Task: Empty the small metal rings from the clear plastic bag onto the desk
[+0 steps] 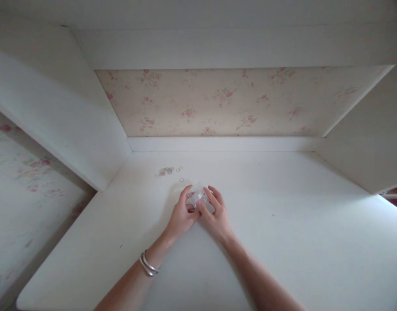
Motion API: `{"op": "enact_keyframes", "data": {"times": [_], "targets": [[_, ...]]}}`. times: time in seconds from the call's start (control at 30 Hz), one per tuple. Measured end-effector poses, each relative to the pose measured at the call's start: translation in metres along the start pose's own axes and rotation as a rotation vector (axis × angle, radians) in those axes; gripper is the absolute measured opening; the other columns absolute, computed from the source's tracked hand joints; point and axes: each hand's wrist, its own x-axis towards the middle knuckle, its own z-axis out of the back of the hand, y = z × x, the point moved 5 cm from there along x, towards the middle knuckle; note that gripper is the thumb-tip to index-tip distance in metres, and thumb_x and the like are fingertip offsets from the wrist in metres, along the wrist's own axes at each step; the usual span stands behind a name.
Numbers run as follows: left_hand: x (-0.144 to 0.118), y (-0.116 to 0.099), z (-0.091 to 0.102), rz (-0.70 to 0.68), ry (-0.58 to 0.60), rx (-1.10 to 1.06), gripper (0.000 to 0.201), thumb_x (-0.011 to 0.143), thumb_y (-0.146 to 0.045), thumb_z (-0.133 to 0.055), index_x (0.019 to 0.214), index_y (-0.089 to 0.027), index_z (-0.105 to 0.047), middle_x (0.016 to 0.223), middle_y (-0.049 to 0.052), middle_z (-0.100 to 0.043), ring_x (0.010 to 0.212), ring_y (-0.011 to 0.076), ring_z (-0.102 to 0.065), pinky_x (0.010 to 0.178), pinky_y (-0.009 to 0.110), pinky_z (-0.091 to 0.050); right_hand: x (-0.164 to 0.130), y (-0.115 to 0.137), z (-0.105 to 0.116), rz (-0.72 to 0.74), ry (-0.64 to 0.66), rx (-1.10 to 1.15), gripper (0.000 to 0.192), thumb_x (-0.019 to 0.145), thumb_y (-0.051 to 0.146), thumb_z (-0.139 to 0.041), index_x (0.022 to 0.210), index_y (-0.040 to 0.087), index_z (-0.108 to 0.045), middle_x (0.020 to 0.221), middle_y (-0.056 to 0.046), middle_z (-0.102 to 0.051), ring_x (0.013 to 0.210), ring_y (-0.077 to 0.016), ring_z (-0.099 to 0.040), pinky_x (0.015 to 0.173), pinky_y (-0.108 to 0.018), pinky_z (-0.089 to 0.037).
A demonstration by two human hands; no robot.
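Clear plastic item (197,196), partly hidden by fingers, outline unclear, is pinched by left hand (181,216) and right hand (217,217).

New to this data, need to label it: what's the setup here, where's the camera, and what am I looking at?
There is no robot here: these are a person's two bare hands. The single picture comes from a camera worn on that person's head, looking forward and down, so the forearms enter from the bottom edge. The left hand, with silver bangles on its wrist, and the right hand together hold a small clear plastic object; the fingers hide part of it, so its exact shape is hard to tell. Beyond the hands, a bit to the left, small rings lie on the white desk, most bunched together and a few apart. Behind is flowered wallpaper.
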Motion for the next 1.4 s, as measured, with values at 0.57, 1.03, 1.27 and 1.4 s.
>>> {"op": "enact_keyframes", "data": {"times": [0.57,1.03,1.27,1.4], "targets": [[-0.005,-0.002,0.009,0.004,0.043,-0.105,0.079,0.068,-0.018,-0.072,0.133,-0.027,-0.028,0.131,0.012,-0.047,0.073,0.0113,-0.064,0.06,0.02,-0.05,-0.006,0.011,-0.001,0.108,0.105,-0.068,0.047,0.077,0.041,-0.065,0.121,0.03,-0.058,0.128,-0.007,-0.045,0.118,-0.0245,-0.045,0.099,-0.041,-0.041],[-0.011,-0.011,0.004,0.126,0.188,-0.329,0.099,0.065,-0.016,-0.076,0.142,-0.035,-0.018,0.13,0.012,-0.051,0.09,0.0177,-0.063,0.078,0.031,-0.051,-0.001,-0.012,-0.005,-0.34,0.15,0.494,0.062,0.075,0.041,-0.067,0.131,0.025,-0.046,0.121,-0.008,-0.056,0.102,-0.0212,-0.057,0.088,-0.038,-0.048],[-0.011,-0.009,0.004,0.181,0.191,-0.391,0.093,0.071,-0.024,-0.073,0.143,-0.033,-0.015,0.125,0.011,-0.055,0.1,0.0205,-0.06,0.088,0.039,-0.049,-0.002,-0.002,-0.007,-0.359,0.245,0.62,0.065,0.074,0.037,-0.07,0.132,0.023,-0.045,0.118,-0.006,-0.061,0.1,-0.0211,-0.059,0.09,-0.041,-0.046],[-0.011,-0.007,0.004,0.191,0.202,-0.403,0.093,0.07,-0.023,-0.074,0.143,-0.031,-0.017,0.122,0.011,-0.056,0.095,0.0191,-0.061,0.086,0.039,-0.049,-0.002,-0.003,-0.007,-0.37,0.223,0.662,0.062,0.072,0.036,-0.071,0.129,0.025,-0.048,0.118,-0.006,-0.06,0.098,-0.0207,-0.06,0.086,-0.038,-0.048]]}}
